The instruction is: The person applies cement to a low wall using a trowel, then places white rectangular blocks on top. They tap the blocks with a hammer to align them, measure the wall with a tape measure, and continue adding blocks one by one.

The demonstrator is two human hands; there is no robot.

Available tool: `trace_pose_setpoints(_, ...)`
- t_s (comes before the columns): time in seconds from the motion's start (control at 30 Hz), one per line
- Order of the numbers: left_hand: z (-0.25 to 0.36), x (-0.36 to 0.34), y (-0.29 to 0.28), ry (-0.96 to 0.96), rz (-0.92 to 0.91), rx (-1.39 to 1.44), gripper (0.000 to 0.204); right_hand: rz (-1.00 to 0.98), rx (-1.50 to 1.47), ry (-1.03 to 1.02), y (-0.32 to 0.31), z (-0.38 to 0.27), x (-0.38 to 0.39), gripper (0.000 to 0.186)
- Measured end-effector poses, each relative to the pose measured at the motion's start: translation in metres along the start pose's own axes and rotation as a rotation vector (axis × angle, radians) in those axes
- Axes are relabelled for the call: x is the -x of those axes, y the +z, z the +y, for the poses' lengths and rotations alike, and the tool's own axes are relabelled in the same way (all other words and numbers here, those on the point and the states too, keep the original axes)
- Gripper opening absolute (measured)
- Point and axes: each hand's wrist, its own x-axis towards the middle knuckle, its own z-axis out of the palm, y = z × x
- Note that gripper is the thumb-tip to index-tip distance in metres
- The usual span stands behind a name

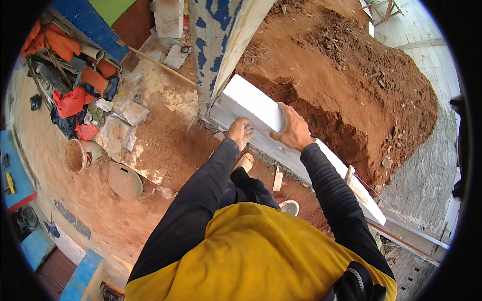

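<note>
A white building block (256, 100) lies along the top of a low white block wall (329, 155), its far end close to a post. My right hand (293, 129) spans the near end of this block, thumb toward my side and fingers along the far edge. Beside the block's front face is my left hand (240, 133), with fingers loosely bent and a little apart. Nothing shows in its palm, and whether its fingertips touch the face I cannot tell.
A post with peeling blue paint (210, 50) rises at the wall's end. Beyond the wall is a red-brown soil mound (351, 90). A bucket (78, 155), broken slabs (120, 128) and piled rags (73, 103) lie left. A wood piece (277, 179) is near my feet.
</note>
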Motion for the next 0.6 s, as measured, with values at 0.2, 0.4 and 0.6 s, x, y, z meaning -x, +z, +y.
trace_pose_setpoints(0.2,0.005,0.002,0.0,0.035,-0.013,0.107,0.076,0.057,0.033,-0.04,0.006,0.008,0.002,0.101)
trace_pose_setpoints(0.4,0.016,0.008,-0.005,0.102,0.084,0.137,0.086,0.044,-0.015,-0.041,0.017,-0.001,-0.003,0.101)
trace_pose_setpoints(0.6,0.012,0.01,-0.007,0.122,0.072,0.113,0.095,-0.01,-0.019,-0.008,0.016,-0.002,-0.005,0.106)
